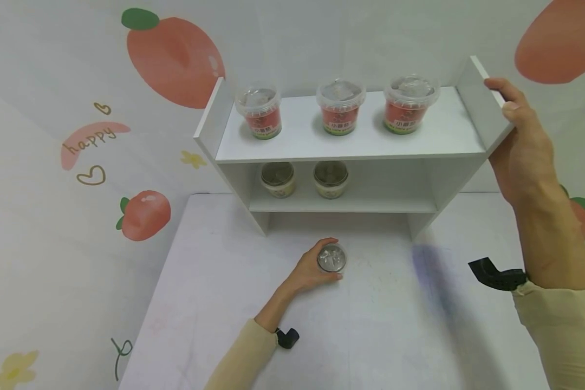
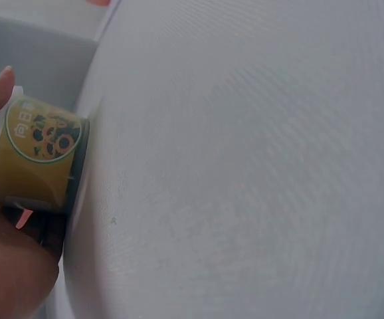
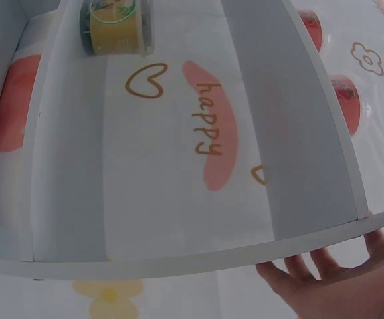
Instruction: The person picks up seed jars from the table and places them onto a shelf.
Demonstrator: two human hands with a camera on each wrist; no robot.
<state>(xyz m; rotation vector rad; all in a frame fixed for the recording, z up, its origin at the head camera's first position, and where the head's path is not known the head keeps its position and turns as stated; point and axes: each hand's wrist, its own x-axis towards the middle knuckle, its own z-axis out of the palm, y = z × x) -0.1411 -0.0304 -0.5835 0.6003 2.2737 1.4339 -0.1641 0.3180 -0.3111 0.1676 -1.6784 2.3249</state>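
My left hand (image 1: 309,271) holds a small lidded cup (image 1: 332,258), thumb and fingers around its sides, in front of the white shelf (image 1: 351,156). In the left wrist view the cup (image 2: 42,156) shows a yellow label with sunflowers, and its base is at the tabletop. My right hand (image 1: 528,143) grips the upper edge of the shelf's right side panel; in the right wrist view its fingers (image 3: 325,262) reach behind that panel. On the middle level stand two similar cups, a left one (image 1: 279,187) and a right one (image 1: 331,188).
Three red-labelled plastic cups stand on the top level: left (image 1: 265,122), centre (image 1: 340,116) and right (image 1: 405,114). The shelf stands at the back of the white table (image 1: 370,336), against a wall (image 1: 78,227) printed with fruit. A purple stain (image 1: 431,271) marks the tabletop.
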